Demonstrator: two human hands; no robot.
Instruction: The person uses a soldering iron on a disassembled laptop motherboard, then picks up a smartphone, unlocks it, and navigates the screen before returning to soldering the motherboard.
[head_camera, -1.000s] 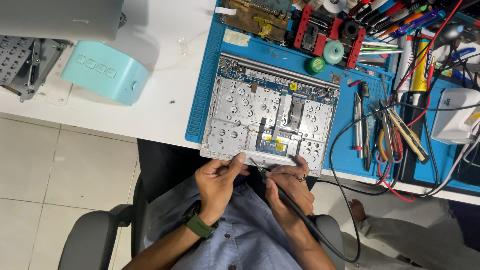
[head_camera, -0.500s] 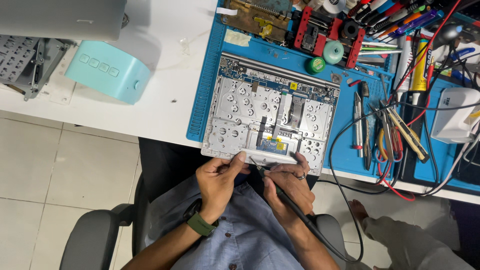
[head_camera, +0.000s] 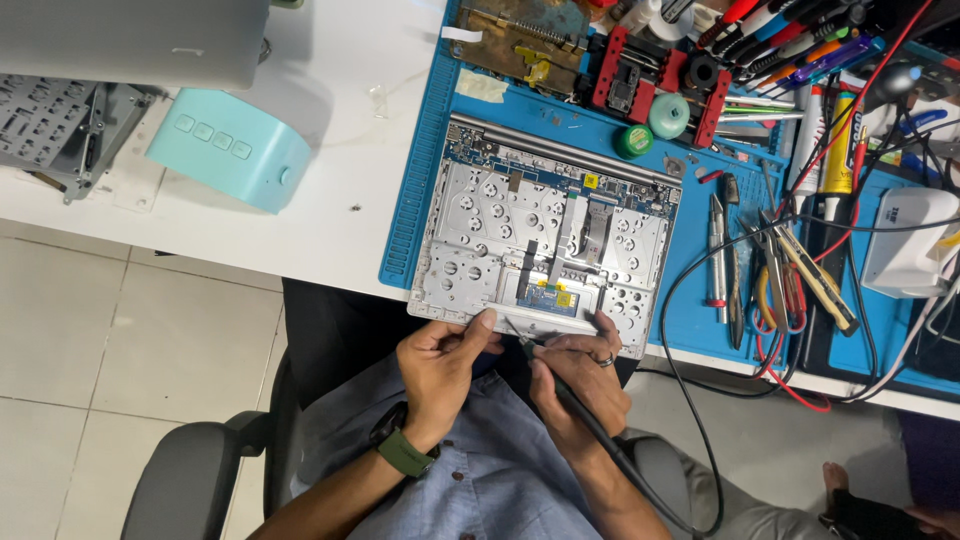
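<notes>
One camera only, worn on the person's head and facing almost straight down. It looks from above over the near edge of the white tabletop (head_camera: 330, 200), with the far side of the tabletop toward the top of the frame. The left hand (head_camera: 440, 365) and right hand (head_camera: 580, 380) sit close, low in the middle. Floor tiles (head_camera: 120, 340) fill the lower left.

My left hand (head_camera: 440, 365) steadies the near edge of the opened laptop shell (head_camera: 545, 235) on the blue mat (head_camera: 420, 200), while my right hand (head_camera: 580, 385) pokes a corded iron (head_camera: 560, 385) at it.
</notes>
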